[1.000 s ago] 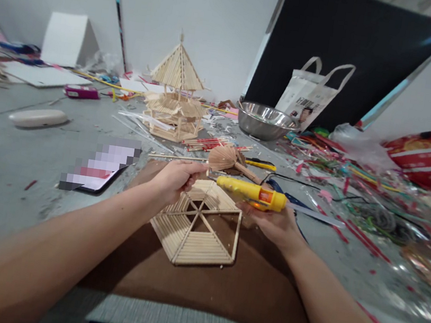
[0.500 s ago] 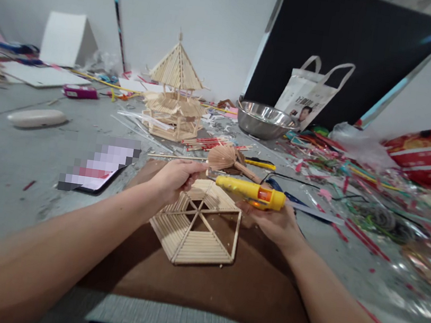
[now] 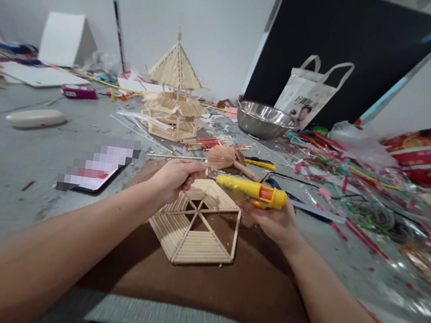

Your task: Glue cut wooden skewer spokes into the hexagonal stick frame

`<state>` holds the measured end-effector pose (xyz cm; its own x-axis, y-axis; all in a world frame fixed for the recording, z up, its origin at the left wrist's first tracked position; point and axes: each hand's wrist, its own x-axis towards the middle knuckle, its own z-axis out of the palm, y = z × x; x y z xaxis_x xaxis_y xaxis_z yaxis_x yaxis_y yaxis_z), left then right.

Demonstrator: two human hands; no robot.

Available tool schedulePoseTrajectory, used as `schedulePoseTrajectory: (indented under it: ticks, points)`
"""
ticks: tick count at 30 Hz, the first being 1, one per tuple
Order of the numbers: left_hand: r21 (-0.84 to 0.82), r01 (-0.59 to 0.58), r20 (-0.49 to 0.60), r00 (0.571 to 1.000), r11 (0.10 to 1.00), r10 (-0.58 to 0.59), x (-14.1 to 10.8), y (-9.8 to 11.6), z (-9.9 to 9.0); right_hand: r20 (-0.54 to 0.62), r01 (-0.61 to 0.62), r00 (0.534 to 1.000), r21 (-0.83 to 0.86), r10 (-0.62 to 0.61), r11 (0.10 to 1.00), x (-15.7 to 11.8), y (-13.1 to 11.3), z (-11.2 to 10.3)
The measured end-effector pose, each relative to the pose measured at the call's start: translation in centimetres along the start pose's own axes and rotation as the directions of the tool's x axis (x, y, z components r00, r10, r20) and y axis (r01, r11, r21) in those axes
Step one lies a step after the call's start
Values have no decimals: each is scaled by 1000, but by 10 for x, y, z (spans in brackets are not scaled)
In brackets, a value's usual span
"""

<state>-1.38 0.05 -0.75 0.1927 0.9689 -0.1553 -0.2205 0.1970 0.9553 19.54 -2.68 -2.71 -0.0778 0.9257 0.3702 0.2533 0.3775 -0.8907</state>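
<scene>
Metal bowl beside a white tote bag, phone near a white oblong object

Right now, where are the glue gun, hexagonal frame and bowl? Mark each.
Glue gun [image 3: 246,189]: head view, middle of its yellow body.
Hexagonal frame [image 3: 198,211]: head view, hub where the spokes cross.
Bowl [image 3: 262,128]: head view, outer front wall.

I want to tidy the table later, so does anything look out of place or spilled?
Yes: right of the glue gun, a heap of scraps looks disorderly, with strings tangled together. Pale bits lie on the mat, in and beside the frame.
</scene>
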Motion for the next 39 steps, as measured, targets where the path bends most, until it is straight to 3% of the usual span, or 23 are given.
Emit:
schedulePoseTrajectory:
  ticks: [6, 11, 16, 39]
  points:
    - [51, -25, 58, 998, 998, 22, 1, -2, -2, 11, -105, 994, 12, 105, 994, -1, -9, 0]
    - [120, -11, 101, 995, 993, -1, -1, -1, 0, -51, 8, 999, -84, -12, 996, 0, -10, -1]
    - [189, -51, 98, 995, 981, 32, -6, 1, 3, -19, 96, 995, -87, -98, 992, 1, -14, -3]
    - [276, -100, 82, 993, 956, 80, -7, 1, 5, -9, 95, 995, -99, -96, 991, 1, -19, -2]
